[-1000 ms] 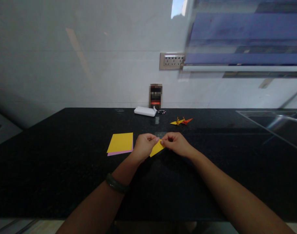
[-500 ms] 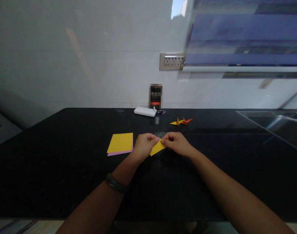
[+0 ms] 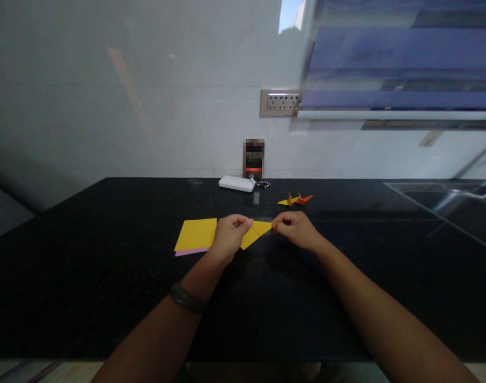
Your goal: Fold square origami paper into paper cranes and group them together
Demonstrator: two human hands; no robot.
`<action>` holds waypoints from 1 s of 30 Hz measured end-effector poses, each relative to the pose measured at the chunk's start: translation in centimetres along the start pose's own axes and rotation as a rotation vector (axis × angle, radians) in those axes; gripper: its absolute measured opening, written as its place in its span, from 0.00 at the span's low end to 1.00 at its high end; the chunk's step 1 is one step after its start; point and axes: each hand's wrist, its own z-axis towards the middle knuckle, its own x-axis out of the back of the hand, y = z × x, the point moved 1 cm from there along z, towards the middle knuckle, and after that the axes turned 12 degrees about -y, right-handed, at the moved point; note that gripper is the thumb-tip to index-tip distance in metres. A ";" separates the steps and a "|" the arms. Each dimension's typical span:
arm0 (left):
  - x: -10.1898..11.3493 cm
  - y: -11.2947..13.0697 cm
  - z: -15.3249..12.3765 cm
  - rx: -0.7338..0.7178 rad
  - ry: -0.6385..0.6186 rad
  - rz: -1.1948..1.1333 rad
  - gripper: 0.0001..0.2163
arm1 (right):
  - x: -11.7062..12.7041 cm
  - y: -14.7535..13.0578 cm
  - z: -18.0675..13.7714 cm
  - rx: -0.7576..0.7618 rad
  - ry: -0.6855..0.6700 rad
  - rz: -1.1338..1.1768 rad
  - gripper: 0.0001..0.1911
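Note:
Both my hands pinch a folded yellow paper (image 3: 255,233) just above the black countertop (image 3: 107,276). My left hand (image 3: 228,236) grips its left part with closed fingers. My right hand (image 3: 295,229) pinches its right tip. The paper is spread between them, showing two triangular flaps. A stack of square sheets (image 3: 195,235), yellow on top and pink beneath, lies flat just left of my left hand. A dark band sits on my left wrist.
Two small folded paper cranes, yellow (image 3: 288,201) and orange (image 3: 305,199), stand behind my right hand. A white box (image 3: 237,183), a dark upright object (image 3: 253,158) and beads sit against the wall. A steel sink (image 3: 446,199) is at right. A socket plate (image 3: 280,102) is on the wall.
My hands have moved apart, the right one going right, and the folded yellow paper has opened out wider between them. The stack and cranes have not moved.

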 end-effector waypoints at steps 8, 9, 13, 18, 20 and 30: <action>-0.3 -0.3 -0.1 0.039 0.006 -0.261 0.10 | -1.7 -0.1 0.1 -0.022 0.015 0.247 0.11; -0.4 -0.2 -0.1 0.040 -0.017 -0.280 0.10 | -2.0 -0.2 0.0 0.011 0.035 0.222 0.10; -0.5 0.0 -0.1 -0.052 0.085 -0.197 0.13 | -2.2 -0.5 -0.3 0.143 0.347 -0.034 0.07; -0.8 0.3 -0.4 0.082 -0.013 -0.140 0.17 | -1.4 -1.5 -0.9 0.447 0.334 -0.499 0.07; -1.0 0.3 -0.6 0.119 -0.108 -0.194 0.17 | -1.4 -1.7 -1.1 0.496 0.249 -0.608 0.07; -0.8 -0.1 -0.5 0.099 -0.200 -0.285 0.09 | -1.5 -0.7 -0.5 0.211 0.416 -0.183 0.13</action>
